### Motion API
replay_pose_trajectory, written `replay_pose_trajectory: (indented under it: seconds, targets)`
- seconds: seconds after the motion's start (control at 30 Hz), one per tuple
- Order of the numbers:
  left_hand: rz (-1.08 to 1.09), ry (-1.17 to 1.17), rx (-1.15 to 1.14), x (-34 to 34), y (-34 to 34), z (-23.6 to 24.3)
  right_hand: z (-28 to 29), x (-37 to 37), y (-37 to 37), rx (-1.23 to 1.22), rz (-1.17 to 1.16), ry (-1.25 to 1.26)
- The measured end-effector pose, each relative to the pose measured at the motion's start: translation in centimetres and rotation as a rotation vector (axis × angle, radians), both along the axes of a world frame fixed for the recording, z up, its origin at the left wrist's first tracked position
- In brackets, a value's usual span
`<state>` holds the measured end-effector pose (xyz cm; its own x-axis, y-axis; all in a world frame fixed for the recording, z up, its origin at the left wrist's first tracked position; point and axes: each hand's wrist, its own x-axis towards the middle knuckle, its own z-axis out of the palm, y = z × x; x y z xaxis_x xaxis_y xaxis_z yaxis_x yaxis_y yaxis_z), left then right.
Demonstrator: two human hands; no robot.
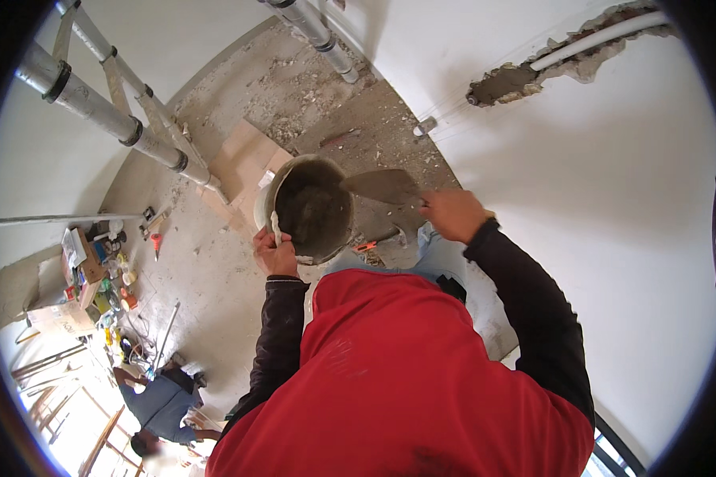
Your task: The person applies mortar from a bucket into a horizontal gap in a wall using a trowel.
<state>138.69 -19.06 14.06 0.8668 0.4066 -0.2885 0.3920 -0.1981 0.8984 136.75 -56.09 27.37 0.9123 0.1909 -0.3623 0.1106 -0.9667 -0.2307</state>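
Right hand: the bare right hand [453, 215], at the end of a black sleeve, is closed around the handle end of a flat, tapering, grey-brown metal trowel [383, 186]; the fingers hide most of the handle.
Trowel blade: reaches leftward from the fist, its narrow end at the right edge of the bucket's mouth; whether it touches the rim I cannot tell.
Left hand: the bare left hand [277, 254] is pinched narrow on the near left edge of a round, grey, cement-smeared bucket [269, 199], beside a pale, crusted strip [275, 226] at the rim.
Bucket: directly ahead of the left hand and touching it, mouth facing up toward the wearer, dark grey inside; the right hand is well apart from it, with the trowel blade between.
Floor beside the bucket: a flat brown cardboard sheet [245, 159] beyond its left side; a metal-headed hammer [391, 238] near its lower right, close to the wearer's light blue trouser legs [441, 250].
Wall at right: white, with a broken-out channel holding a white pipe [601, 38].
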Motion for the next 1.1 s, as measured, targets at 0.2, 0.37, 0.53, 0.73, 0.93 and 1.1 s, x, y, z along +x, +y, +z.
replay_pose_trajectory:
  seconds: [0.2,0.37,0.53,0.73,0.93,1.1]
  targets:
    - [-0.36,-0.209,-0.06,4.3,-4.9,10.9,1.7,5.2,4.0,-0.145,-0.022,-0.013]
    - [-0.553,-0.415,-0.25,6.5,-6.5,14.5,5.4,4.6,4.1,-0.06,0.138,0.191]
    - [-0.511,-0.2,-0.469,7.0,-5.5,16.9,1.8,0.8,5.8,0.4,-0.037,0.179]
    - [-0.445,-0.206,-0.486,6.6,-3.7,17.2,4.0,-3.2,9.2,0.286,-0.239,-0.187]
    - [-0.408,-0.174,-0.527,6.1,-3.4,17.1,1.0,-4.5,8.6,0.061,-0.126,-0.343]
    - [-0.494,-0.25,-0.376,5.8,-3.4,16.3,4.6,-2.8,8.7,0.312,-0.252,0.104]
